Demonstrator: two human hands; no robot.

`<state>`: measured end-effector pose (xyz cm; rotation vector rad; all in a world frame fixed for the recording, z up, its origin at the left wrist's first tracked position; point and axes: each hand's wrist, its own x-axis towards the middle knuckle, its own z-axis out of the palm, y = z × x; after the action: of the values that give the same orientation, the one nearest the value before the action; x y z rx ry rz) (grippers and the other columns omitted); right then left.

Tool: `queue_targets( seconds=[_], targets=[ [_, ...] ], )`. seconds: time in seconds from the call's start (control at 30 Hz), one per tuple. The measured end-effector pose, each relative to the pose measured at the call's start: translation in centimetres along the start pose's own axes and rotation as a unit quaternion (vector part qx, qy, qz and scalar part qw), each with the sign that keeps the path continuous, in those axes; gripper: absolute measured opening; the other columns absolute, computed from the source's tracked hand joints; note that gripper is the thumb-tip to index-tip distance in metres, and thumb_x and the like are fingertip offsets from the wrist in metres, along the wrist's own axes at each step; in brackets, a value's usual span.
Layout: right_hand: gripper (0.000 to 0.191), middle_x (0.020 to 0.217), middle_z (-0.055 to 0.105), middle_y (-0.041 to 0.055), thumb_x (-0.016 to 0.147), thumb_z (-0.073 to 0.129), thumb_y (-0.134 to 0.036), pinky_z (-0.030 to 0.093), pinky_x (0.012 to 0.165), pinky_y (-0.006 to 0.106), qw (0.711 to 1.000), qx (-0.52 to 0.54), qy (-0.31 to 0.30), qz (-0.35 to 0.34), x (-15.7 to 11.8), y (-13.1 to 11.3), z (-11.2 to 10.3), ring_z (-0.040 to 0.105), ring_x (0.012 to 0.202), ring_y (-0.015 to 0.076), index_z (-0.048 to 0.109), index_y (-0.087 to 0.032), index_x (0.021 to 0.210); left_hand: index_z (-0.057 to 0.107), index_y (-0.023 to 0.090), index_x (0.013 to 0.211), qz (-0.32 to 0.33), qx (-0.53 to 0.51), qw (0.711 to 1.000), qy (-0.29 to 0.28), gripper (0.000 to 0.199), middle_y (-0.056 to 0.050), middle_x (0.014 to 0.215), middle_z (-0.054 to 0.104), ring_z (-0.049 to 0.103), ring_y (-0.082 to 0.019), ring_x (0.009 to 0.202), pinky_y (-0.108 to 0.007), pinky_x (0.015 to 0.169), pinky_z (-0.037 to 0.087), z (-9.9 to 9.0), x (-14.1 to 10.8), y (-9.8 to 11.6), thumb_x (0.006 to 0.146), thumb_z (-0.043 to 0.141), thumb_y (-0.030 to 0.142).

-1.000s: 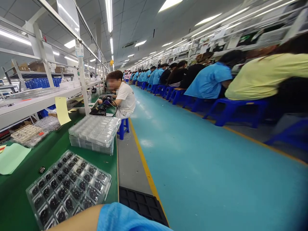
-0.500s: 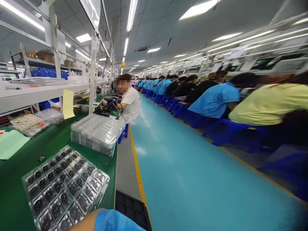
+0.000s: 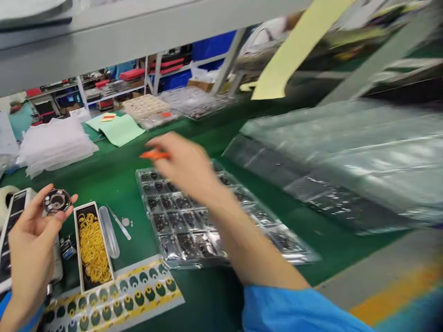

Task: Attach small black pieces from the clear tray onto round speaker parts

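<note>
now your view has swung off the long aisle and the rows of seated workers and come down onto the green bench [image 3: 114, 166], so the work in front of you shows again.

largest on that bench, to the right of the clear parts tray [image 3: 194, 216], is a blurred stack of empty clear trays [image 3: 346, 152]. the parts tray itself sits mid-bench, its pockets filled with small dark round parts. beyond it, towards the back, lie a pile of white sheets [image 3: 55, 143], some pale green paper [image 3: 119, 129] and a beige grid tray [image 3: 145, 105]. a grey shelf [image 3: 138, 27] runs overhead with a yellow slip [image 3: 294, 50] hanging from it.

left of the parts tray, a narrow box of yellow rubber bands [image 3: 92, 246] stands lengthwise, with tweezers [image 3: 119, 223] between the two. in front of both lies a sheet of round dark stickers [image 3: 117, 295].

your right hand [image 3: 187, 168] has come forward over the far end of the parts tray, where before only your sleeve and forearm showed at the bottom edge. it is motion-blurred, fingers closed around a small orange tool [image 3: 154, 155]; what kind of tool is too smeared to say.

your left hand [image 3: 31, 240], left of the band box, pinches a small round dark part [image 3: 56, 201] between thumb and fingertips, held up off the bench.
</note>
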<state>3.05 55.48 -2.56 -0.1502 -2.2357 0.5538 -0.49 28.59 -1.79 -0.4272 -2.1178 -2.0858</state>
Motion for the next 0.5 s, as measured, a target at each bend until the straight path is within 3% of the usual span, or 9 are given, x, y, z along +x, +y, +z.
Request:
queue_targets(
  seconds=[0.07, 0.1, 0.17, 0.2, 0.23, 0.27, 0.3, 0.4, 0.5],
  targets=[
    [0.010, 0.079, 0.060, 0.0068, 0.093, 0.050, -0.023, 0.042, 0.063, 0.034, 0.993, 0.002, 0.115, 0.039, 0.2, 1.4, -3.3, 0.056, 0.071, 0.0216, 0.057, -0.021, 0.087, 0.062, 0.022, 0.123, 0.004, -0.001, 1.000, -0.014, 0.043, 0.000, 0.103, 0.072, 0.069, -0.021, 0.101, -0.026, 0.097, 0.054, 0.6, 0.0, -0.1, 0.081, 0.076, 0.022],
    [0.015, 0.075, 0.056, 0.0061, 0.095, 0.049, -0.028, 0.040, 0.061, 0.033, 0.974, 0.006, 0.222, 0.043, 0.0, 1.8, -4.5, 0.053, 0.067, 0.0209, 0.057, -0.022, 0.084, 0.062, 0.021, 0.122, -0.001, -0.002, 1.000, -0.017, 0.043, -0.001, 0.105, 0.072, 0.069, -0.021, 0.100, -0.024, 0.096, 0.055, 0.8, 0.1, -0.2, 0.081, 0.075, 0.022],
    [0.016, 0.078, 0.056, 0.0060, 0.096, 0.051, -0.028, 0.040, 0.062, 0.032, 0.982, 0.003, 0.190, -0.004, -0.7, 2.2, -5.4, 0.053, 0.068, 0.0197, 0.059, -0.022, 0.083, 0.062, 0.021, 0.122, -0.024, -0.010, 1.000, -0.018, 0.045, -0.002, 0.108, 0.071, 0.070, -0.021, 0.098, -0.022, 0.092, 0.056, 1.0, 0.1, -0.3, 0.080, 0.077, 0.023],
    [0.014, 0.077, 0.058, 0.0054, 0.093, 0.054, -0.023, 0.041, 0.062, 0.031, 0.991, 0.001, 0.121, -0.050, -1.2, 2.5, -5.0, 0.055, 0.069, 0.0190, 0.060, -0.021, 0.081, 0.062, 0.021, 0.122, -0.040, -0.017, 0.999, -0.018, 0.046, -0.003, 0.109, 0.071, 0.070, -0.021, 0.097, -0.021, 0.090, 0.057, 1.0, 0.2, -0.4, 0.078, 0.078, 0.024],
    [0.013, 0.079, 0.059, 0.0052, 0.091, 0.054, -0.017, 0.042, 0.063, 0.030, 0.995, -0.001, 0.000, -0.095, -1.8, 2.9, -4.0, 0.057, 0.071, 0.0188, 0.062, -0.020, 0.081, 0.062, 0.020, 0.122, -0.059, -0.025, 0.998, -0.021, 0.048, -0.004, 0.109, 0.071, 0.070, -0.021, 0.096, -0.020, 0.088, 0.057, 0.9, 0.2, -0.5, 0.077, 0.079, 0.025],
    [0.015, 0.081, 0.061, 0.0058, 0.089, 0.053, -0.012, 0.044, 0.064, 0.029, 0.981, -0.014, -0.144, -0.129, -2.3, 3.5, -2.7, 0.060, 0.076, 0.0191, 0.065, -0.018, 0.082, 0.062, 0.020, 0.122, -0.081, -0.033, 0.996, -0.029, 0.050, -0.005, 0.108, 0.072, 0.071, -0.021, 0.096, -0.020, 0.086, 0.058, 0.9, 0.3, -0.8, 0.075, 0.080, 0.026],
    [0.020, 0.087, 0.062, 0.0067, 0.088, 0.051, -0.008, 0.044, 0.065, 0.028, 0.947, -0.058, -0.282, -0.140, -2.9, 4.2, -1.2, 0.061, 0.079, 0.0194, 0.068, -0.017, 0.087, 0.062, 0.019, 0.122, -0.102, -0.041, 0.993, -0.042, 0.053, -0.006, 0.106, 0.072, 0.071, -0.022, 0.095, -0.021, 0.085, 0.058, 1.0, 0.4, -1.0, 0.073, 0.081, 0.027],
    [0.018, 0.089, 0.064, 0.0070, 0.083, 0.059, -0.007, 0.042, 0.058, 0.025, 0.893, -0.090, -0.412, -0.155, -4.5, 6.4, 2.8, 0.062, 0.074, 0.0187, 0.072, -0.016, 0.090, 0.062, 0.018, 0.122, -0.157, -0.066, 0.981, -0.092, 0.058, -0.008, 0.104, 0.072, 0.070, -0.025, 0.097, -0.026, 0.086, 0.059, 1.3, 0.6, -1.9, 0.069, 0.084, 0.029],
    [0.022, 0.092, 0.065, 0.0085, 0.082, 0.067, -0.014, 0.044, 0.059, 0.025, 0.873, -0.089, -0.448, -0.171, -5.2, 7.4, 4.9, 0.064, 0.078, 0.0211, 0.073, -0.016, 0.102, 0.062, 0.016, 0.120, -0.186, -0.093, 0.969, -0.131, 0.059, -0.009, 0.106, 0.072, 0.069, -0.027, 0.099, -0.029, 0.087, 0.059, 1.7, 0.4, -2.5, 0.067, 0.085, 0.028]
  ],
)
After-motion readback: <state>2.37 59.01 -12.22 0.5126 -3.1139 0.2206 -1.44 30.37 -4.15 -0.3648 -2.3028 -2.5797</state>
